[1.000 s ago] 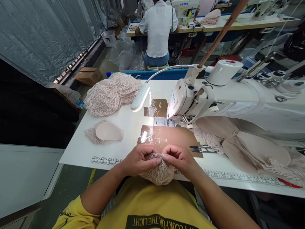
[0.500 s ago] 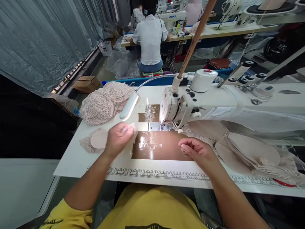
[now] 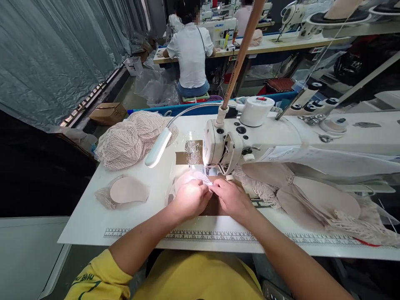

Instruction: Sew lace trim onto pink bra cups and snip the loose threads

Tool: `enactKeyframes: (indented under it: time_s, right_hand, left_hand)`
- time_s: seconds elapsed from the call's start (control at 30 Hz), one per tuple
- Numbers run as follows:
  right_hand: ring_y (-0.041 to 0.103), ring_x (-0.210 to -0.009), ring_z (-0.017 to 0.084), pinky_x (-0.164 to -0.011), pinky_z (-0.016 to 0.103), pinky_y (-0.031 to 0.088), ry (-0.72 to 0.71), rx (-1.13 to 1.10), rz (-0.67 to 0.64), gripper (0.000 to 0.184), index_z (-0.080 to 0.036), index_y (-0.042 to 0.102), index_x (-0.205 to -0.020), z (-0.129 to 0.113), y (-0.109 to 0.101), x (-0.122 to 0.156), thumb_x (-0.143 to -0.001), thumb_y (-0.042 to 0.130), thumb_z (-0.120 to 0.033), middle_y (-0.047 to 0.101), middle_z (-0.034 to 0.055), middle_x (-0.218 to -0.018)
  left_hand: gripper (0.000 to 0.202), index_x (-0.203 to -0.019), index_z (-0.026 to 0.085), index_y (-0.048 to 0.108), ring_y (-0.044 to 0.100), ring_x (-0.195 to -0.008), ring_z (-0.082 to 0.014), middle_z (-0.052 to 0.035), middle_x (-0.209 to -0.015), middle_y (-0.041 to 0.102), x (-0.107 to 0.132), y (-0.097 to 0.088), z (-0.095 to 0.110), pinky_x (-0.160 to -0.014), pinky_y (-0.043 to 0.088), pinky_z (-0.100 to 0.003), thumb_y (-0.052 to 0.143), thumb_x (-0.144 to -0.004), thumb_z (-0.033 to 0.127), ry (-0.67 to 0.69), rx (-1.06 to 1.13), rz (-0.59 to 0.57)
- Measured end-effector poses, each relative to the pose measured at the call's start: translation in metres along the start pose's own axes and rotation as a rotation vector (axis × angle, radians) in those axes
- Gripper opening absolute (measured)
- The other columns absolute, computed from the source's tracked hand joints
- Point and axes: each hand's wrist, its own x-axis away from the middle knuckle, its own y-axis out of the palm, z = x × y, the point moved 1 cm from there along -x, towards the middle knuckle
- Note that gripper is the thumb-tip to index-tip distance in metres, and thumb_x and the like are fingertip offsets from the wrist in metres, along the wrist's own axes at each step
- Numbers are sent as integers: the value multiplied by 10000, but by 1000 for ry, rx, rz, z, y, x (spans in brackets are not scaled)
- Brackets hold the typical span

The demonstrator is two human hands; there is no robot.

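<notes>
Pale pink lace fabric [image 3: 190, 177] lies bunched just in front of the needle of the white sewing machine [image 3: 259, 137]. My left hand [image 3: 193, 199] is closed on the fabric's near edge. Beside it, almost touching, my right hand [image 3: 233, 199] pinches the same edge between thumb and fingers; the fingertips are partly hidden. Left of my hands, a beige oval cup piece [image 3: 125, 190] with sheer trim lies flat on the table. More beige cup pieces with lace [image 3: 325, 196] are heaped to the right, under and beside the machine arm.
A big bundle of beige lace trim [image 3: 125, 141] sits at the table's back left. A lamp [image 3: 158, 148] on a bendable neck hangs over the middle. A printed ruler [image 3: 200, 236] runs along the front edge. Ahead, a person in a white shirt [image 3: 192, 52] sits at another table.
Both hands have come together in front of the needle, the left moving right and the right moving left. Lace fabric now lies spread there. The view has shifted slightly.
</notes>
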Motion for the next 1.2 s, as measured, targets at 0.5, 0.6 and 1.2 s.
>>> enactKeyframes:
  time_s: [0.5,0.6,1.2]
  right_hand:
    - [526,-845,191,-648,294,361,58,168,79,477,-230,642,-1166,1,5,-9,-804,431,-1,644,42,-1060]
    - [522,-814,180,-624,287,347,92,167,79,478,-238,643,-1169,0,6,-11,-805,436,-8,642,47,-1036]
    - [522,-726,167,-577,284,346,93,166,72,522,-234,634,-1204,-4,10,-8,-787,413,-10,633,77,-1026]
  left_hand:
    - [346,-1182,160,639,619,-928,-234,-79,-1270,621,-15,22,-42,-764,539,-380,374,-973,240,177,-6,114]
    - [349,-1208,156,619,598,-1028,-239,-88,-1283,611,-20,22,-48,-842,518,-399,369,-974,224,226,6,97]
    - [370,-1244,134,595,547,-926,-249,-133,-1237,627,-26,18,-59,-764,458,-399,424,-928,225,178,-11,98]
